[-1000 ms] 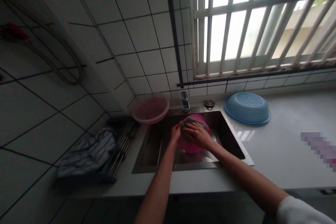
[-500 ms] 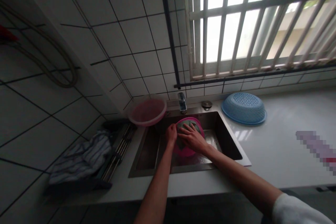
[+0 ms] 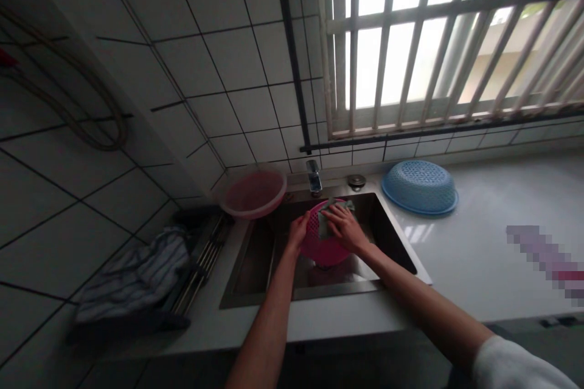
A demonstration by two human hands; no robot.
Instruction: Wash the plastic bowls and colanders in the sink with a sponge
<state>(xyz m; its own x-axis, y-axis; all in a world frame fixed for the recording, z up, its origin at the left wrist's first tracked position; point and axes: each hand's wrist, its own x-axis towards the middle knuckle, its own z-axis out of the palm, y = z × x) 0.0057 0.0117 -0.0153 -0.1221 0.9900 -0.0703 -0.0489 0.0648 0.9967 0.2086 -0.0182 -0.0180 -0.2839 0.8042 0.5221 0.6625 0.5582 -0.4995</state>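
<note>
In the grip, the pink basket (image 3: 329,253) looks plastic and the greyish-green cloth (image 3: 325,228) matt, with a shiny metal sink (image 3: 337,289) below and a smooth, glossy counter (image 3: 483,194) to its right

left hand (image 3: 298,231) holds a pink basket (image 3: 327,253) (at the sink (image 3: 393,242)); right hand (image 3: 347,228) lies on a greenish cloth (image 3: 324,229).

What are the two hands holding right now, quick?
Left hand: closed on the edge of the pink basket.
Right hand: laid on the greenish cloth; whether it grips it cannot be told.
</note>
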